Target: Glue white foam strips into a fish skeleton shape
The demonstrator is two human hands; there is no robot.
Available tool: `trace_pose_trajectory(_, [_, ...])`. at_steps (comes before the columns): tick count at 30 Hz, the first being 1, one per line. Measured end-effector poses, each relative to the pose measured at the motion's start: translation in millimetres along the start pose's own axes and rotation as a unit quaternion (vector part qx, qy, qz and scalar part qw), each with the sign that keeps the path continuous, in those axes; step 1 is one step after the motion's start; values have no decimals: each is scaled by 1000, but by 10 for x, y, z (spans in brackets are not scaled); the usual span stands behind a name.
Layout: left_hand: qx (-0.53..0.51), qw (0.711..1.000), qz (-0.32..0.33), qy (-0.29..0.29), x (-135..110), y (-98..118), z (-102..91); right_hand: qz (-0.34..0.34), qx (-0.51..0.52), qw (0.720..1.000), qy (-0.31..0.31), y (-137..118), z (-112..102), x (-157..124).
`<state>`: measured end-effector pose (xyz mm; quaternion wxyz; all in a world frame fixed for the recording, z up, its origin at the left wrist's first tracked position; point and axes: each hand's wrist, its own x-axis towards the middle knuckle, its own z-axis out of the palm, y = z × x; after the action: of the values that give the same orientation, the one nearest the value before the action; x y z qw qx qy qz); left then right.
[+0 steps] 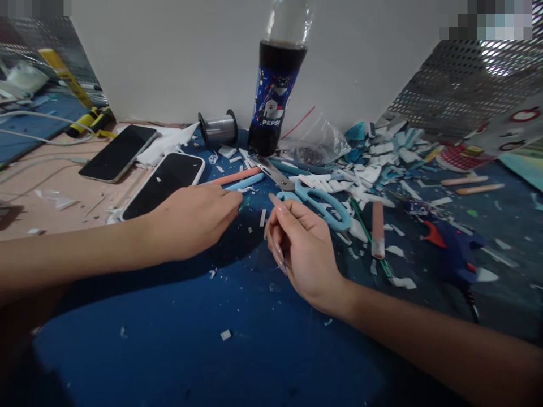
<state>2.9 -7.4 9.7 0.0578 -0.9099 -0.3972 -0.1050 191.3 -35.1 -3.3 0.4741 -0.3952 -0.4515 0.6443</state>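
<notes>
My left hand (pixel 197 217) is bent over with its fingers curled down, beside an orange stick (pixel 233 176) and a light blue pen-like stick (pixel 248 182). A small green bit (pixel 245 203) shows at its fingertips; what it grips is not clear. My right hand (pixel 301 246) is closed, thumb pressed against the index finger, and anything inside is too small or hidden to name. Just behind it lie scissors with light blue handles (pixel 326 206), their blades pointing away to the left.
A Pepsi bottle (pixel 275 90) stands by a white panel (pixel 169 56). Two phones, one black (pixel 121 152) and one white-edged (pixel 163 183), lie left. A wire spool (pixel 218 130), scrap pile (pixel 382 152), pinkish tube (pixel 377 229) and blue glue gun (pixel 458 249) lie around.
</notes>
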Motion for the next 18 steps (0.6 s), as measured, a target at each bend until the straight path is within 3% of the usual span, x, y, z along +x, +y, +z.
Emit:
trace_pose_trajectory(4, [-54,994,-52,-81,44,-15,-122,-3,9,1000,-1,2,-1,6])
trace_pose_trajectory(8, [-29,985,-62,-158,51,-32,-176,-3,7,1000,-11,13,2,13])
trace_pose_trajectory(10, [17,987,-55,-151,35,-48,-176,-4,8,1000,-13,17,-1,17])
trace_pose_trajectory(14, [142,982,-112,-46,25,-85,-194,-4,11,1000,-15,20,-10,18])
trace_pose_trajectory(16, [136,980,-140,-26,48,-111,-221,-1,12,1000,-15,20,-10,14])
trace_pose_trajectory(18, [71,985,-148,-49,80,-137,-251,0,13,1000,-15,24,-7,9])
